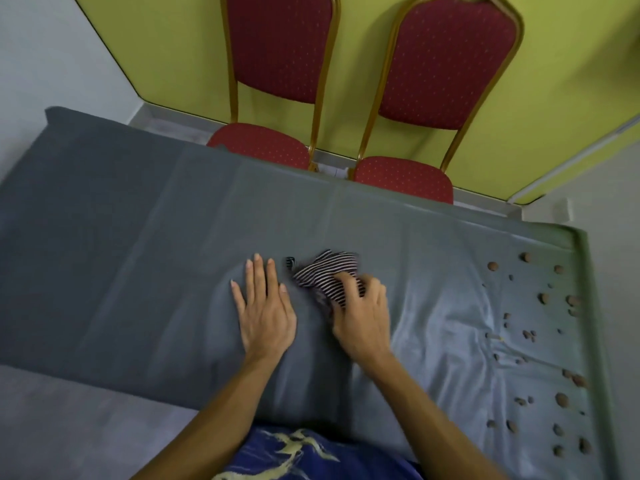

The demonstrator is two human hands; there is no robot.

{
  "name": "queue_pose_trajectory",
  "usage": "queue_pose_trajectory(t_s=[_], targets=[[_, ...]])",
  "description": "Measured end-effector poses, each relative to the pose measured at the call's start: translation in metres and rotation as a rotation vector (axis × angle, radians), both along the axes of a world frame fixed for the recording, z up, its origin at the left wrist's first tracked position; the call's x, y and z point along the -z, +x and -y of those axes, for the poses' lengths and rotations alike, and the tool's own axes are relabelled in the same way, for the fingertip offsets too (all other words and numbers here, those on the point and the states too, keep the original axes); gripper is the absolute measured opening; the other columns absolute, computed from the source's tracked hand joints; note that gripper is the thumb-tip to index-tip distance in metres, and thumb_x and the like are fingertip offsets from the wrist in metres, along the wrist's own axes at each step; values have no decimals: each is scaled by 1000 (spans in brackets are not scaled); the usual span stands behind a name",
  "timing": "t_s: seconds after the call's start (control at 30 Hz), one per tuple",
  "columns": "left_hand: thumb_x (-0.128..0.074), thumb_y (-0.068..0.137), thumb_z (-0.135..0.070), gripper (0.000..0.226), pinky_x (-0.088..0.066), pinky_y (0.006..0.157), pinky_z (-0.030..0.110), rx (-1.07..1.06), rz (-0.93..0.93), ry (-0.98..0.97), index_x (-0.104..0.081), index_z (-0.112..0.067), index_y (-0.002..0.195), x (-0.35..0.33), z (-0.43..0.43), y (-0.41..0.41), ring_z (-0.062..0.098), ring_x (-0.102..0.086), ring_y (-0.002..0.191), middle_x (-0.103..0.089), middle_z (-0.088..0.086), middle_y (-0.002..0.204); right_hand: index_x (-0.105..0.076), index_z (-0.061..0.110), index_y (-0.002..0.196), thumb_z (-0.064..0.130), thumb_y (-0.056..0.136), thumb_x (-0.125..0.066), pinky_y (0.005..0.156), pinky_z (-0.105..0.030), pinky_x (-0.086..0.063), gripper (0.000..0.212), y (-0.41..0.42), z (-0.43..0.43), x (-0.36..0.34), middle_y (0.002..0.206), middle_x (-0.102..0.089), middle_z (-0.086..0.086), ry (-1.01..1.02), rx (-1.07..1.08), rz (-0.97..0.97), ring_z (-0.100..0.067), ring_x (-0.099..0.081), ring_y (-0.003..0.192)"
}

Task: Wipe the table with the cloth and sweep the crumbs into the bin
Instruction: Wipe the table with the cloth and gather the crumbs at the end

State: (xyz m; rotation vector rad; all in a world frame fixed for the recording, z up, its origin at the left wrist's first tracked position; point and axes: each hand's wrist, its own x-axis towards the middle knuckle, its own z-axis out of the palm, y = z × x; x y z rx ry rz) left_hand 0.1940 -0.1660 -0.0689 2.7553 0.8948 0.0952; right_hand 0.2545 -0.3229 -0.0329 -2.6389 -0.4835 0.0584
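The table [138, 237] is covered by a grey sheet, smooth on the left and wrinkled toward the right. Near its middle lies the cloth [325, 275], a crumpled striped rag in dark and pale bands. The right hand [363, 317] lies on the near part of the cloth with its fingers curled into the fabric, grasping it; the hand and rag are slightly blurred. Just to the left of the cloth, the left hand [265, 310] lies flat on the sheet, palm down, fingers straight and slightly spread, holding nothing. The crumbs [543, 327] are brown bits of differing sizes, scattered along the right end of the table, well apart from the cloth. Beyond the far edge of the table stand two red chairs [446, 64] with gold frames against a yellow-green wall [166, 46].
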Motion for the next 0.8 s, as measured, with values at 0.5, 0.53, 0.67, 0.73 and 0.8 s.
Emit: queue_pose_trajectory(t_s=[0.5, 0.53, 0.67, 0.73, 0.8], targets=[[-26, 93, -30, 67, -6, 121, 56, 48, -23, -1, -16, -8, 155, 1, -2, -3, 23, 1, 153, -6, 10, 165, -50, 28, 132, 25, 84, -65, 91, -43, -45, 50, -48, -34, 0, 122, -48, -11, 99, -11, -47, -31, -47, 106], [-26, 91, -29, 68, -5, 121, 55, 45, -15, -1, -16, -9, 156, 0, -2, -4, 22, 1, 153, -6, 9, 165, -50, 29, 131, 26, 84, -66, 90, -43, -45, 50, -41, -27, 1, 122, -48, -11, 79, -50, -39, -31, -47, 105], [-26, 99, -26, 57, -4, 122, 53, 24, 33, -25, -23, -10, 154, 2, -3, -2, 21, -5, 152, -13, 8, 164, -54, 30, 128, 28, 82, -69, 81, -43, -45, 49, 9, 23, -1, 112, -53, -13, -43, -80, 49, -37, -51, 95], [-27, 98, -21, 56, -3, 122, 51, 25, 70, -97, -27, -8, 152, 2, -6, -1, 21, -8, 152, -18, 8, 163, -57, 24, 125, 24, 82, -70, 83, -46, -46, 45, 35, 50, -3, 107, -54, -20, -23, 90, 49, -42, -52, 95], [-28, 95, -13, 56, -9, 122, 51, 2, 152, -204, -32, -3, 150, -2, -15, -3, 23, -16, 151, -27, 11, 160, -55, 21, 126, 23, 86, -67, 88, -50, -44, 42, 57, 67, -9, 108, -51, -25, 29, 353, -37, -46, -50, 102]])
